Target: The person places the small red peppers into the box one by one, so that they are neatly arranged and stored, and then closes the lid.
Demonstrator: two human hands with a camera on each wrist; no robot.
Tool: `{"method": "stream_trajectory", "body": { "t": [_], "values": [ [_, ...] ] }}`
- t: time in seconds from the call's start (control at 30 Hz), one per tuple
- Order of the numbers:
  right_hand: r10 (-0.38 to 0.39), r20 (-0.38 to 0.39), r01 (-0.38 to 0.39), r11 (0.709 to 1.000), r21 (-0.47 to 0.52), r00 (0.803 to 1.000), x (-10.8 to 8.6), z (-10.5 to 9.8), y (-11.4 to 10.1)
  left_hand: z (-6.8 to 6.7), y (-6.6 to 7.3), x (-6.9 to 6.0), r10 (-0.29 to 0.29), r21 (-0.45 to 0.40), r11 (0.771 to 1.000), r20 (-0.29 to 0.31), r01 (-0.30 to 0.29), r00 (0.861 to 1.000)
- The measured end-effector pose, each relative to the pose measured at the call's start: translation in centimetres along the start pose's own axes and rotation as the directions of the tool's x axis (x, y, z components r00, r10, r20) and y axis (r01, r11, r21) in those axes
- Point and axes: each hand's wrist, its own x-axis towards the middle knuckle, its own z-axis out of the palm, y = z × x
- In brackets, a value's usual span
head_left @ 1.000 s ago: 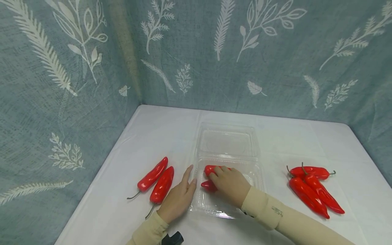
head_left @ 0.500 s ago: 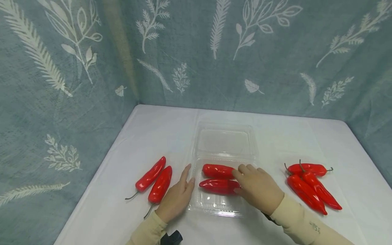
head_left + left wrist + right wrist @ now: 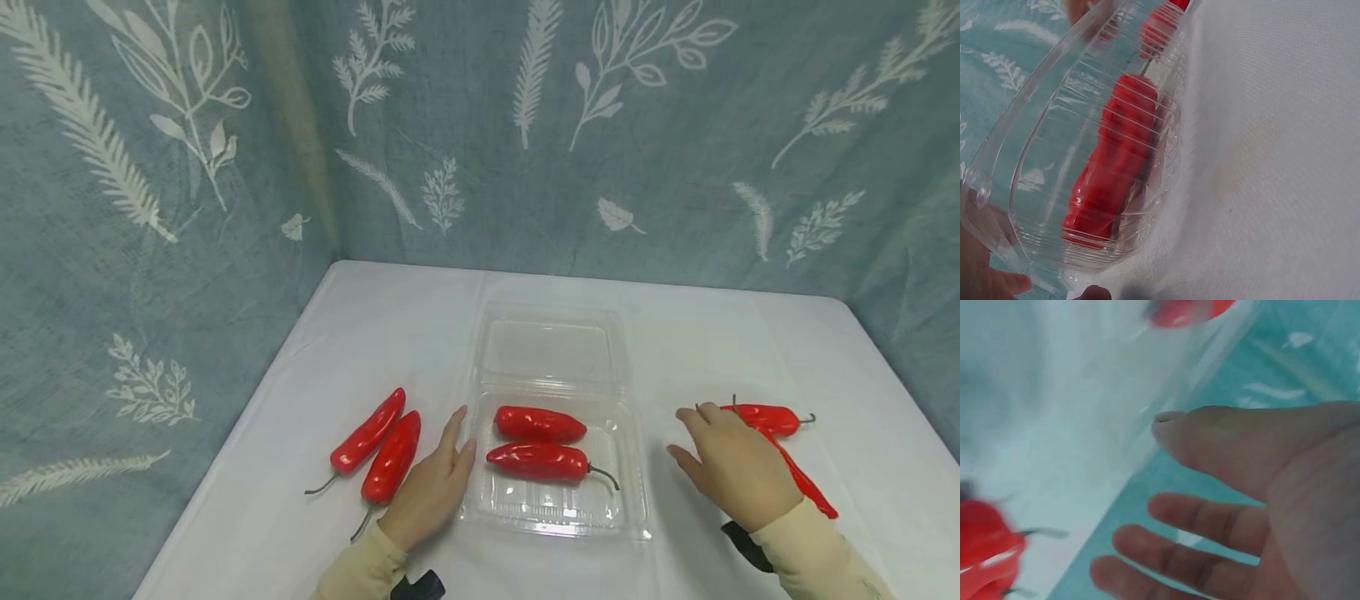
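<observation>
A clear plastic clamshell box (image 3: 517, 518) lies open, its lid (image 3: 551, 346) folded back. Inside, two red chili peppers lie side by side: a rear pepper (image 3: 538, 425) and a front pepper (image 3: 542, 462) whose stem points right. My left hand (image 3: 429, 496) rests against the box's left edge with fingers extended; the left wrist view shows fingertips at the box's corner. My right hand (image 3: 741, 468) is over the right-hand group of peppers, partly hiding them. Its fingers look spread and hold nothing in the right wrist view. A red pepper (image 3: 985, 550) shows there, blurred.
Two more peppers, one outer (image 3: 369, 432) and one inner (image 3: 393, 458), lie left of the box, close to my left forearm. On the right, a pepper (image 3: 772, 419) and a slanting pepper (image 3: 806, 483) show around my right hand. A patterned curtain (image 3: 480, 142) hangs behind the white table (image 3: 405, 292).
My right hand has let go of the front pepper, leaving it in the box, and moved right to the other peppers. My left hand has stayed at the box's edge.
</observation>
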Motion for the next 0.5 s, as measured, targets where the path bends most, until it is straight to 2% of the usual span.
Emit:
{"method": "stream_trajectory", "body": {
  "t": [0.1, 0.2, 0.27, 0.37, 0.5],
  "values": [
    [0.099, 0.075, -0.101, 0.995, 0.023, 0.992, -0.9, 0.6, 1.8, 0.1, -0.1, 0.0, 0.003, 0.013, 1.000, -0.008, -0.003, 1.000],
    [0.210, 0.178, -0.215, 0.977, 0.012, 0.961, -1.6, 1.1, 3.4, 0.2, -0.1, -0.1, 0.007, 0.018, 1.000, -0.017, -0.007, 1.000],
    [0.255, 0.223, -0.260, 0.966, -0.006, 0.941, -2.1, 1.4, 4.3, 0.1, -0.1, -0.1, 0.009, 0.022, 1.000, -0.020, -0.008, 1.000],
    [0.293, 0.274, -0.298, 0.954, -0.024, 0.916, -2.6, 1.5, 5.3, 0.1, 0.0, -0.1, -0.001, 0.019, 1.000, -0.012, 0.001, 1.000],
    [0.313, 0.305, -0.321, 0.947, -0.026, 0.899, -3.1, 1.6, 6.1, 0.1, 0.1, -0.1, -0.001, 0.006, 1.000, -0.003, 0.001, 1.000]
  ]
}}
